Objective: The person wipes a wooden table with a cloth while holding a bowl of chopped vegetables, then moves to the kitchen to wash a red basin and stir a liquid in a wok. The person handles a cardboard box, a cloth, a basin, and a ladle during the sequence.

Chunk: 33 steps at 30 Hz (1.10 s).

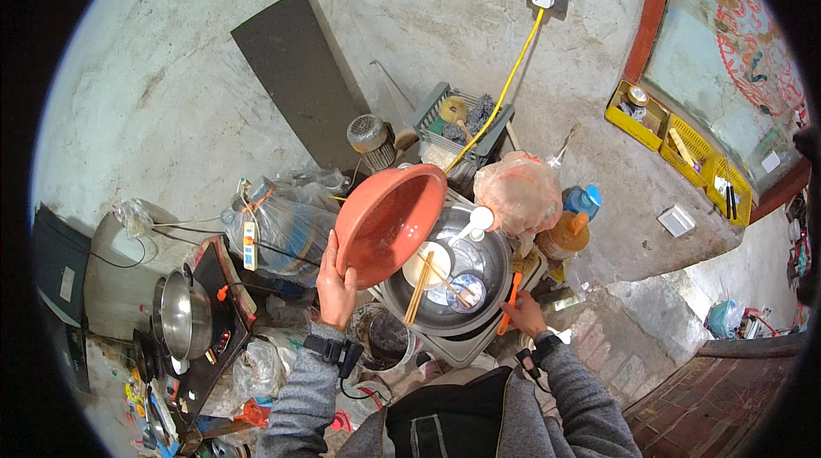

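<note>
My left hand [337, 288] grips the rim of a reddish plastic basin [391, 227], which is tilted above the left side of a metal basin [498, 265]. An orange-handled brush [511, 304] is in my right hand [527, 313] at the metal basin's right edge, its bristles up by the rim. Inside the metal basin are a white bowl [441, 256], a patterned bowl [475, 286] and several wooden chopsticks [420, 286]. A white ladle or scoop [480, 219] lies at the top of that basin.
A pink plastic bag [519, 192], a blue-capped bottle [582, 200] and a yellow bottle [564, 235] stand behind right. A yellow cable [513, 76] runs from the wall socket past a grey crate [435, 110]. A bucket [382, 337] is below left; a steel pan [186, 315] is farther left.
</note>
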Each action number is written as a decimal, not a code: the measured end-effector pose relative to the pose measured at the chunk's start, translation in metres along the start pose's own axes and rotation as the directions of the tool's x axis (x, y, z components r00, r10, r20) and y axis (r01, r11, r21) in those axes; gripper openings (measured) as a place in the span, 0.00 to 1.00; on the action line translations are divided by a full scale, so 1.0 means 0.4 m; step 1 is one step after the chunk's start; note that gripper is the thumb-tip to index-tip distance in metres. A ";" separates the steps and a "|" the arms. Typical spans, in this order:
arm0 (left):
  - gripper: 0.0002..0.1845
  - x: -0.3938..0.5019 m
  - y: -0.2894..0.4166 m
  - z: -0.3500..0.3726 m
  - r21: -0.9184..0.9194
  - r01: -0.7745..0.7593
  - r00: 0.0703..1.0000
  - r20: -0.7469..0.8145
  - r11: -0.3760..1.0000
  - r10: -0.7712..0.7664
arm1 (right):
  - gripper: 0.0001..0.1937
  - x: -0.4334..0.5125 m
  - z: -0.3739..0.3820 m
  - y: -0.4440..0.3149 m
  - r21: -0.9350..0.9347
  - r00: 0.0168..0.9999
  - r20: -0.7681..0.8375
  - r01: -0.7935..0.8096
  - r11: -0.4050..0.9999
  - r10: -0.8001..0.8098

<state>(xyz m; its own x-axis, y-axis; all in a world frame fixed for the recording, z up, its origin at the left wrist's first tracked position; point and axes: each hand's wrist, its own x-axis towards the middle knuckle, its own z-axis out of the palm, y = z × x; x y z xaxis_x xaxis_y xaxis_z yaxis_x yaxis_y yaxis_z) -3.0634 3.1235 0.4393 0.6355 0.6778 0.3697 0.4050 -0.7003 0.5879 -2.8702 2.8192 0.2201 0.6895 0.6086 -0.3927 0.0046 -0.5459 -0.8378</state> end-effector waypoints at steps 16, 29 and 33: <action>0.39 -0.012 0.012 -0.006 0.005 -0.003 1.000 -0.014 1.000 0.003 | 0.33 -0.052 -0.098 0.045 0.307 0.973 0.055 -0.232 0.923 0.226; 0.38 -0.059 0.021 -0.015 0.086 -0.076 0.995 -0.065 0.993 0.082 | 0.28 -0.073 -0.116 0.134 0.212 0.937 0.180 -0.333 0.919 0.298; 0.38 -0.110 0.007 -0.056 0.062 -0.036 0.994 -0.099 0.997 0.042 | 0.30 -0.081 -0.118 0.150 0.075 0.922 0.216 -0.344 0.936 0.322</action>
<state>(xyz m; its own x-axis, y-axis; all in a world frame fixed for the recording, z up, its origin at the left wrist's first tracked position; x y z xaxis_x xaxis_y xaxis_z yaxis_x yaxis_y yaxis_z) -3.1050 3.0967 0.4411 0.5838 0.6667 0.4634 0.4217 -0.7366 0.5287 -2.8582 2.7395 0.2006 0.4810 0.5094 -0.7136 -0.2877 -0.6771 -0.6773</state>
